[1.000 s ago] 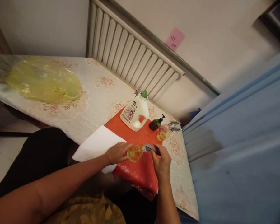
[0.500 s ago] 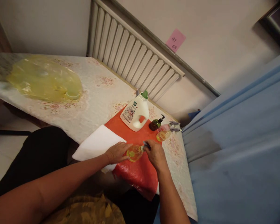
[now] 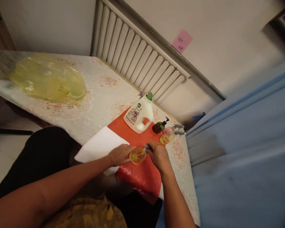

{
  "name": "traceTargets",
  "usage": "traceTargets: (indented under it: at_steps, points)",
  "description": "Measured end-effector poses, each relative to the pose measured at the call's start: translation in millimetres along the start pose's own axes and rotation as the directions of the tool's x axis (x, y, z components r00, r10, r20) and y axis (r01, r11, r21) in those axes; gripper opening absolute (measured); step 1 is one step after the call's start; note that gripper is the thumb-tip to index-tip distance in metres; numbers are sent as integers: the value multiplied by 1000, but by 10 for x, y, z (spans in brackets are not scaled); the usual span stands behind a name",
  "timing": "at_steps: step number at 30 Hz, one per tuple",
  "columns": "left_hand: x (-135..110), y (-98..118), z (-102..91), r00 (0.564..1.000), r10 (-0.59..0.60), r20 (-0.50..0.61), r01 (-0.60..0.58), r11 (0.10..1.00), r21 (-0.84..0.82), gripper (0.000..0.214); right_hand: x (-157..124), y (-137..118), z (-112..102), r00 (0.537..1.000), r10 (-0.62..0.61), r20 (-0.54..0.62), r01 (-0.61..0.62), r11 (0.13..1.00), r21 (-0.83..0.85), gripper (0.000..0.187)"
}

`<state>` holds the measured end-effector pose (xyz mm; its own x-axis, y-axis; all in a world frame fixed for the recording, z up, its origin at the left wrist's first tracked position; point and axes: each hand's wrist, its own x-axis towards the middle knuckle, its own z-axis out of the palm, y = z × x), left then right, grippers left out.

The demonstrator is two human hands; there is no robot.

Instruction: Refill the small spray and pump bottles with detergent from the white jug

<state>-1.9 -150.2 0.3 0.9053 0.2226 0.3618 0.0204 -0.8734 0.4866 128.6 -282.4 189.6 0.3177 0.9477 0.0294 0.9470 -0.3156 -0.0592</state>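
Observation:
A small clear pump bottle (image 3: 137, 156) with yellow-orange liquid stands on the red plastic sheet (image 3: 142, 175) in front of me. My left hand (image 3: 120, 155) grips the bottle's body from the left side. Fingers of my right hand (image 3: 158, 155) are closed round its grey pump top, which they partly hide. Beyond my hands is a white jug (image 3: 144, 110) with a handle and a green piece in its mouth. A dark green pump bottle (image 3: 159, 126), a pink one (image 3: 168, 130) and another yellow one (image 3: 166, 138) stand to the right.
A folded white cloth (image 3: 99, 144) lies left of my hands. A large yellow plastic bag (image 3: 47, 77) rests on the flowered tablecloth (image 3: 97, 104) further left. The radiator (image 3: 133, 41) runs along the wall behind, and a blue curtain (image 3: 239, 142) hangs at the right.
The whole view has shifted slightly. My hands keep the same hold on the bottle and its pump top; the right-hand fingers have turned very little.

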Motion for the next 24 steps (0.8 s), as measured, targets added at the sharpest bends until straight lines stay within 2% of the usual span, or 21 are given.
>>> traceTargets:
  at_steps: [6,17,24]
  points:
    - [-9,36,-47,1000,-18,-1,18,1000,-3,68,-9,-49,-26,1000,-4,23,5,999,-37,18]
    - [-9,51,-60,1000,-3,-28,3,1000,-3,68,12,-46,56,998,-2,56,6,996,-85,15]
    - [-3,69,-83,999,8,-31,-8,1000,7,64,24,-109,104,996,75,43,-65,976,-206,23]
